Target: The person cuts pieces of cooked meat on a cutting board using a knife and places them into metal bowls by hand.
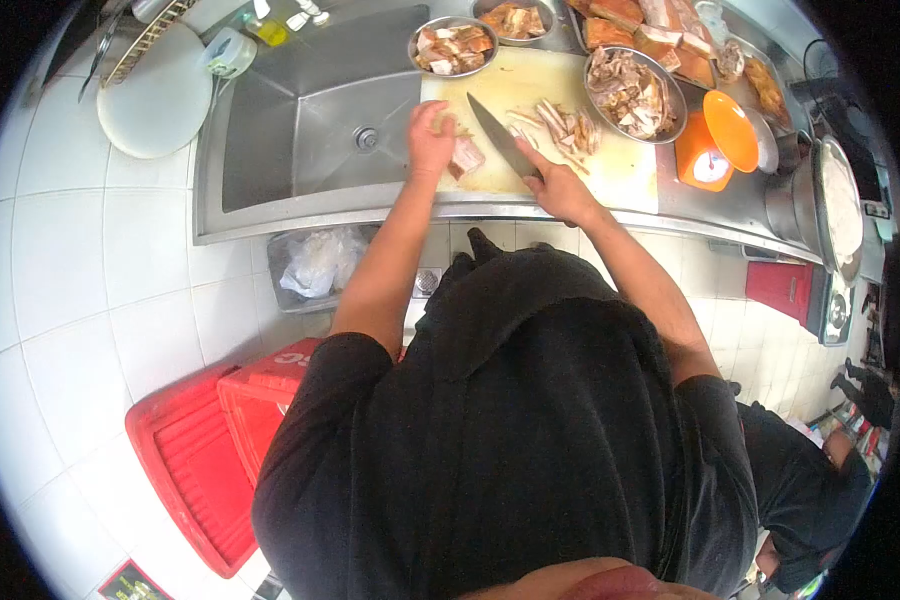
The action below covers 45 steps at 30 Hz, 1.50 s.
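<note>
My right hand (562,190) is wrapped round the handle end of a large knife (498,136), whose blade points up and left over the white cutting board (620,175). Beside the blade, on the left, lies a piece of meat (466,157). My left hand (431,135) is at the board's left edge with curled fingers, close to that piece; whether anything is between the fingers is too small to tell. Cut strips of meat (570,127) lie right of the knife. A metal bowl of meat pieces (632,95) stands at the board's right.
A sink (320,150) is on the left. Two bowls of meat (454,50) (515,20) and a tray of large meat pieces (660,35) stand behind. An orange scale (705,165) is on the right. Below are red crates (200,460); another person (805,490) is behind, lower right.
</note>
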Tool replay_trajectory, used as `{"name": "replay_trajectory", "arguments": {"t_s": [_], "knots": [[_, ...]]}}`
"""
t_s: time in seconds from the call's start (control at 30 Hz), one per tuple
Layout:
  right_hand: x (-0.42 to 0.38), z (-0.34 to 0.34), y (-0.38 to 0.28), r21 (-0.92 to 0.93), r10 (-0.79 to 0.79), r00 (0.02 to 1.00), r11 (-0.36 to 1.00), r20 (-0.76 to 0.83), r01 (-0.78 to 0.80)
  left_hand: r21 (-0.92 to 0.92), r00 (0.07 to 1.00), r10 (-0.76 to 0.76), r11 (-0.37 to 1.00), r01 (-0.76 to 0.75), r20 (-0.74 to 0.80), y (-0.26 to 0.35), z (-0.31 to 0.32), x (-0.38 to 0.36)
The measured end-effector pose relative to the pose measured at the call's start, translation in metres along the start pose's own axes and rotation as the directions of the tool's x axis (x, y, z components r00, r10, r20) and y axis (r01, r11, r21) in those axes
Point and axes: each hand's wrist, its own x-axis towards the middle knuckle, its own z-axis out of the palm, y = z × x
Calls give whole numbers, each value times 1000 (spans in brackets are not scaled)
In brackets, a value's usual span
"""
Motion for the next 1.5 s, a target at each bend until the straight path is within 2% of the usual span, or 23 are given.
{"name": "replay_trajectory", "arguments": {"t_s": [0.03,0.13,0.17,0.23,0.33,0.53,0.63,0.73,0.83,0.93,1.07,1.2,1.27,1.4,1.5], "knots": [[3,5,3,20,0,1000,1000,-4,0,19,997,-33,999,35,-75,-14,-9,3],[11,8,23,109,42,998,993,-39,-37,337,966,-232,906,258,-115,-59,-33,1],[18,14,44,51,-2,985,999,-171,11,294,933,-354,887,355,-61,-65,-35,-2],[19,1,64,72,29,974,997,-225,-13,222,820,-569,809,544,60,-64,-40,-9],[7,-24,60,7,133,979,991,-153,-133,250,826,-555,817,519,97,-58,-35,-13],[-25,-16,45,-177,71,981,979,-179,-103,4,786,-597,797,605,159,-55,-38,-28],[-29,8,44,-302,-56,936,952,-347,-55,-17,781,-593,794,607,195,-49,-45,-40],[-19,24,41,-386,-40,937,917,-347,-104,-26,795,-553,817,576,247,-48,-53,-44],[-12,28,39,-382,-79,938,922,-337,-59,215,826,-511,857,468,239,-15,-63,-43],[0,19,29,-369,-155,923,929,-353,14,212,870,-460,881,423,177,-21,-71,-51],[28,25,-28,-228,-152,951,969,-270,91,75,908,-400,916,393,122,-47,-85,-61],[52,49,-83,-295,-107,986,953,-128,65,36,926,-367,930,365,89,-45,-98,-66],[63,66,-90,-370,-104,988,927,-111,56,42,936,-343,939,341,84,-47,-105,-69],[78,65,-95,-342,2,1000,940,-7,-4,38,968,-243,970,241,68,-58,-104,-78],[95,80,-73,-319,-45,998,947,-55,25,69,981,-178,982,173,74,-54,-103,-79]]}}
